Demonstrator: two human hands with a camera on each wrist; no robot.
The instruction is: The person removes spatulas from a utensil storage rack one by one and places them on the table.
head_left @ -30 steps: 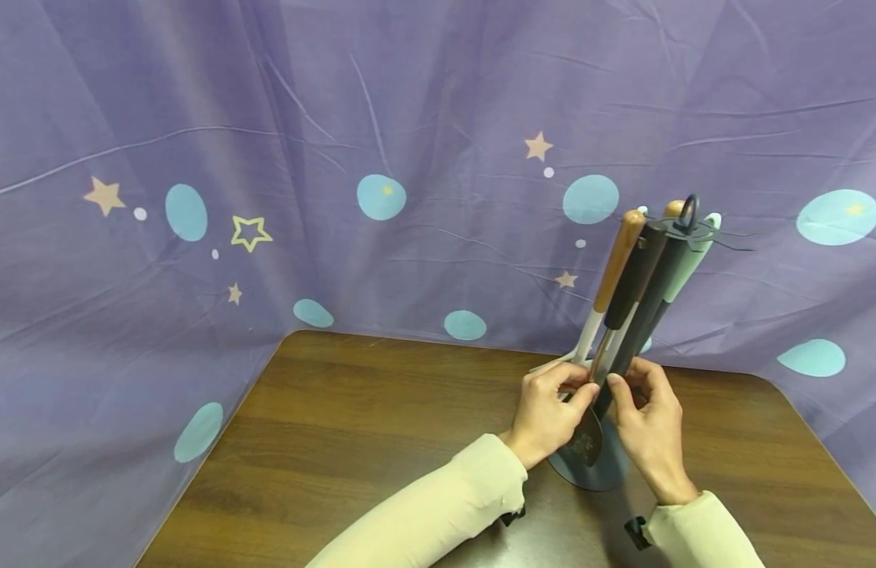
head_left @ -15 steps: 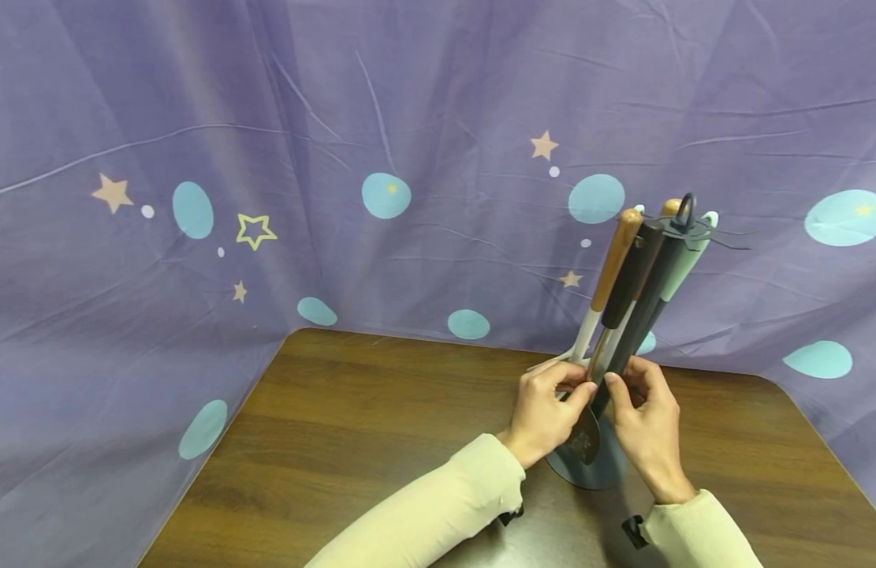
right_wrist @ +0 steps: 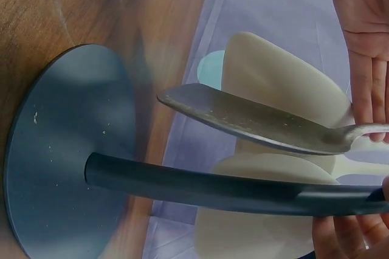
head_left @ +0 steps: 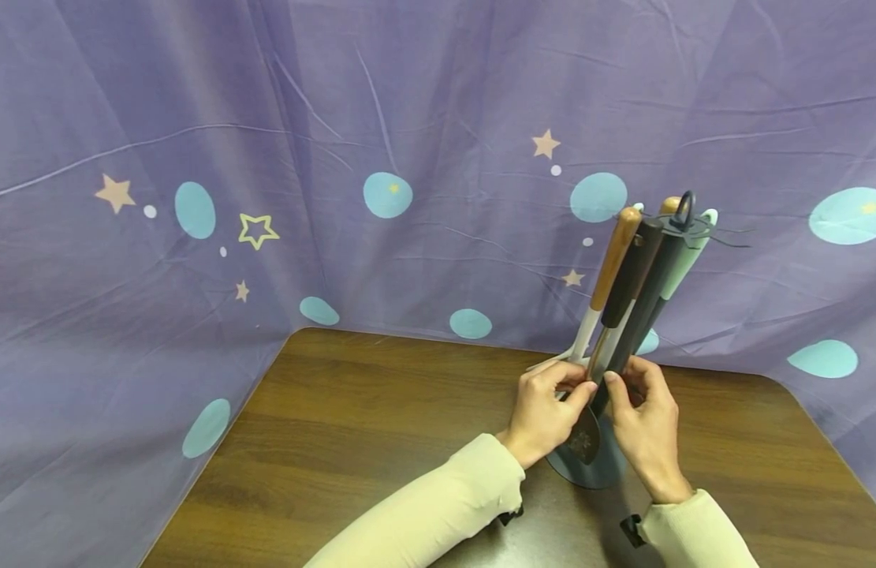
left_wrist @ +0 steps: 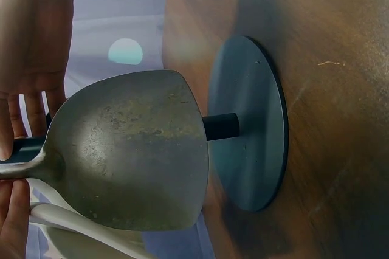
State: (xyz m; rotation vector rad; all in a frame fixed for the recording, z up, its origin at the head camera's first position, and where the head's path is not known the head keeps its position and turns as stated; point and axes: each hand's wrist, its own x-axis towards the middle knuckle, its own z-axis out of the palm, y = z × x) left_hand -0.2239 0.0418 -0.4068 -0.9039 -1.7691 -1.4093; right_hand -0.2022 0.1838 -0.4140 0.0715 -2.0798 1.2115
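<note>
A metal spatula (left_wrist: 134, 149) with a black handle (head_left: 622, 288) hangs from a dark utensil rack, its blade low in front of the pole. My left hand (head_left: 551, 406) pinches the spatula's thin shaft just above the blade. Beside it my right hand (head_left: 646, 422) grips the rack's dark pole (right_wrist: 200, 186) between thumb and fingers. The pole leans and rises from a round dark base (left_wrist: 255, 155) on the table. Pale utensil heads (right_wrist: 285, 76) hang behind the spatula, partly hidden by it and the pole.
Utensils with a wooden handle (head_left: 615, 260) and a light green handle (head_left: 686, 264) hang around the rack's hooked top (head_left: 682, 225). The brown wooden table (head_left: 381, 426) lies under everything. A purple curtain (head_left: 438, 102) with stars and blue spots hangs behind.
The head view has shifted slightly. Both hands keep their places on the spatula and the pole, with no other visible change.
</note>
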